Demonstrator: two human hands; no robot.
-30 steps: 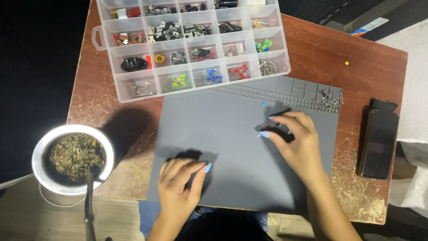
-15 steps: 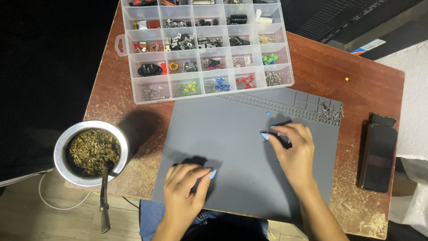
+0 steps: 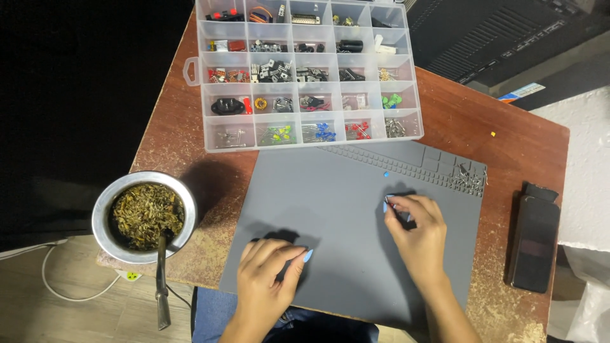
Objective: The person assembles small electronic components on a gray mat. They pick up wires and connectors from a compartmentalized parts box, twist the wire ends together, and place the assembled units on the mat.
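- The grey work mat (image 3: 343, 241) serves as the landmark; it lies on the brown tabletop (image 3: 495, 127), just below a clear compartment box (image 3: 305, 70) of small electronic parts.
- The right hand (image 3: 416, 232) rests on the mat's right half, fingertips drawn together and pinched on a small dark part (image 3: 389, 202) at its upper left edge. The part is too small to name, and which way it points cannot be told; what shows of it runs roughly up and down the mat.
- The left hand (image 3: 270, 279) lies flat near the mat's lower left edge, fingers loosely curled together over something dark that is mostly hidden; whether it grips anything cannot be told.
- The right hand is the nearer to the pinched part; the left hand is well apart from it.
- A tiny blue piece (image 3: 386, 174) sits on the mat just above the right hand.
- A metal cup (image 3: 145, 216) of dried herb stands left of the mat; a dark flat device (image 3: 534, 238) lies right of it.
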